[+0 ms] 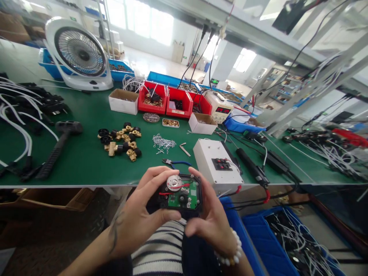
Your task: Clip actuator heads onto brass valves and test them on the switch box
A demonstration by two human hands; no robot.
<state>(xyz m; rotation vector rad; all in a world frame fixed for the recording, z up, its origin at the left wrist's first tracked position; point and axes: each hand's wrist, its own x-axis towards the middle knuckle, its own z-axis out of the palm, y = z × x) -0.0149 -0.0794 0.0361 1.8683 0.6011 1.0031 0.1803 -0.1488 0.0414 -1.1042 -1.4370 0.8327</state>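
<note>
Between my two hands, just off the table's front edge, is a black-housed electronic unit [195,196]. Its open face shows a green circuit board [174,201], a round silver disc [174,183] and red wires. My left hand [146,199] wraps its left side, with fingers over the top by the disc and the thumb along the lower edge. Around the right side curls my right hand [211,211], its thumb below the housing. Blue-handled cutters [176,162] lie on the table just beyond the unit. A pile of metal clips [163,142] sits farther back.
Brass fittings [122,138] and a rubber mallet [61,145] lie to the left. A white switch box [214,161] and a black electric screwdriver [250,165] are at right. Red bins [179,102], a power supply [220,109] and a fan [80,53] stand behind. Blue crates [258,230] sit below.
</note>
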